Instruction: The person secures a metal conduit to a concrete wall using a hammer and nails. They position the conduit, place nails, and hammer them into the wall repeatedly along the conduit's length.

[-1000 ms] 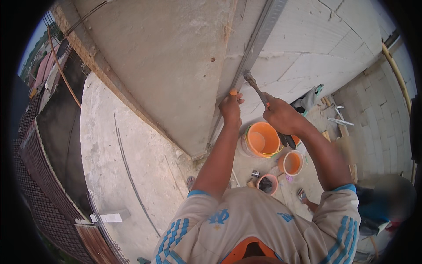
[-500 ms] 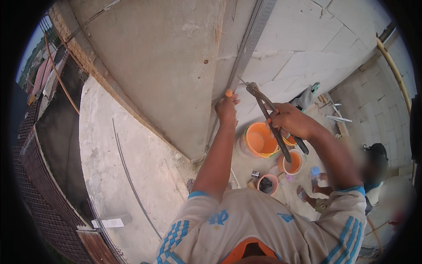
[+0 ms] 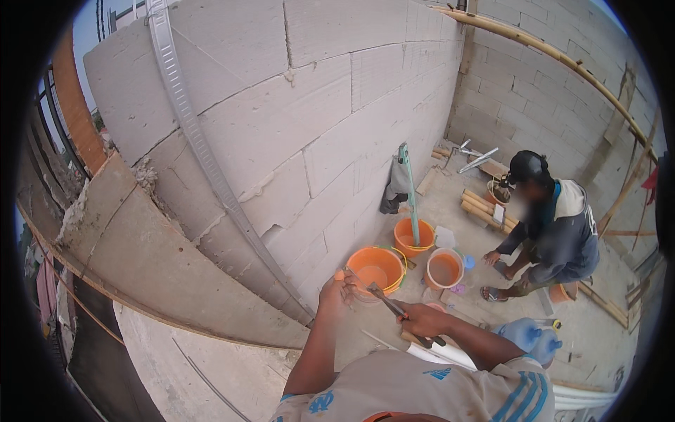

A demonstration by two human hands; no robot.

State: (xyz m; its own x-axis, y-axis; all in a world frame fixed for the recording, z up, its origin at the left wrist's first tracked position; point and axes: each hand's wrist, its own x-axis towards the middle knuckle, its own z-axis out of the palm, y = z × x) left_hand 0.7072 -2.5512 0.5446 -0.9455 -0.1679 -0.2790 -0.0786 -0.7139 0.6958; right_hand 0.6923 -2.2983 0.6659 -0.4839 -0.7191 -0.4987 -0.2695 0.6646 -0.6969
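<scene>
My left hand (image 3: 336,295) is raised in front of the grey block wall (image 3: 316,141), fingers closed on a small orange piece (image 3: 339,276). To its right, my right hand (image 3: 422,322) grips the handles of dark metal pincers (image 3: 385,301), whose jaws point up and left toward my left hand. A long perforated metal strip (image 3: 204,158) runs diagonally down the wall and ends just left of my left hand. Below both hands stands a large orange bucket (image 3: 376,267).
Two more orange buckets (image 3: 413,238) (image 3: 444,269) stand on the concrete floor, one holding a green-handled tool (image 3: 408,190). A person (image 3: 552,225) crouches at the right near wood pieces. A bamboo pole (image 3: 562,63) leans along the far wall. Blue water jugs (image 3: 531,336) lie near my right arm.
The view has swung from the slab edge toward the wall and floor. Both hands have dropped away from the strip, and the pincers now point toward my left hand.
</scene>
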